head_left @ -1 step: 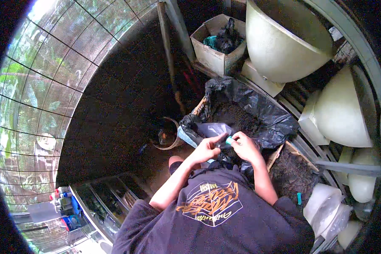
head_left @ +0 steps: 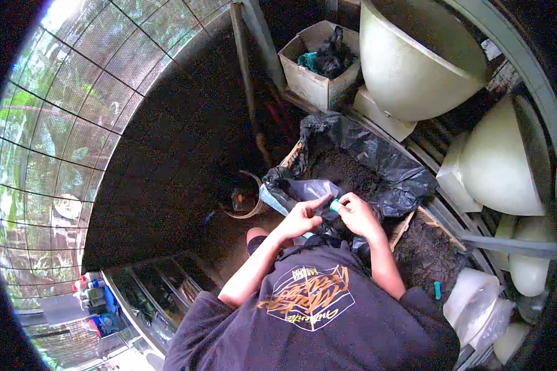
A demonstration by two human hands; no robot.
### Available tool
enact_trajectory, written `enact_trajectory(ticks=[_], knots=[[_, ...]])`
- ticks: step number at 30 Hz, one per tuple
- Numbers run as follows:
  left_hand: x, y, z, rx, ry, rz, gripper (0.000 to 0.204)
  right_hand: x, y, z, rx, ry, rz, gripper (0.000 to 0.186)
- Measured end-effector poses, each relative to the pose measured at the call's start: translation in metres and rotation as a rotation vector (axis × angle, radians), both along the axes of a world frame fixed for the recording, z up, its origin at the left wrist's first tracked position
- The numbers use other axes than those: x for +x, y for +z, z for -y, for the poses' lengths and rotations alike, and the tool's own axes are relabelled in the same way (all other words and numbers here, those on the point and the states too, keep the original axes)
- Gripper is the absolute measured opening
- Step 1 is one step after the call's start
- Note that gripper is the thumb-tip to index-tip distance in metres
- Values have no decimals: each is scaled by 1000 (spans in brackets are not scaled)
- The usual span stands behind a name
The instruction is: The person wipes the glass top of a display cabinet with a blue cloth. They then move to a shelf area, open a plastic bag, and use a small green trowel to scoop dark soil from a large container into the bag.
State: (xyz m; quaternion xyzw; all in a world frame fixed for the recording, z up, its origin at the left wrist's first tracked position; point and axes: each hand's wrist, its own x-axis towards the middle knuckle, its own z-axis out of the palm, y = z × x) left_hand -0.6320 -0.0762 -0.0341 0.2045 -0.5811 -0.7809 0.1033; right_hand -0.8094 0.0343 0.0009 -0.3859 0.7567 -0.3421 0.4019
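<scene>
My right hand (head_left: 359, 216) pinches a small teal plastic tube (head_left: 335, 204) between thumb and fingers. Close beside it on the left, my left hand (head_left: 299, 221) is closed with the index finger reaching toward the tube. A clear plastic bag (head_left: 312, 187) spreads at its fingers, and they appear to grip it; the palm side is hidden. Both hands are over the near edge of a box lined with black plastic (head_left: 408, 179), which holds dark, crumbly soil (head_left: 346, 170). A second teal tube (head_left: 437, 290) lies on more dark soil (head_left: 418, 256) to the right.
Pale rounded basins (head_left: 414, 68) line the right side, with a cardboard box (head_left: 309, 80) of black plastic behind. Crumpled clear bags (head_left: 473, 303) lie at lower right. A round container (head_left: 250, 213) sits left of the soil box. Wire mesh (head_left: 62, 123) closes the far left.
</scene>
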Motion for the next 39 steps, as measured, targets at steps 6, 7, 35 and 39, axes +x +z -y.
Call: enact_trajectory(ticks=[6, 7, 35, 39], knots=[[4, -29, 15, 28, -31, 129, 71, 14, 11, -4, -29, -11, -126, 22], [5, -33, 17, 22, -32, 177, 72, 14, 14, -5, -34, -16, -146, 22], [1, 0, 15, -27, 113, 99, 75, -7, 7, -16, 78, -80, 6, 23], [1, -38, 11, -92, -14, 50, 74, -1, -15, -7, -23, -66, 25, 22]])
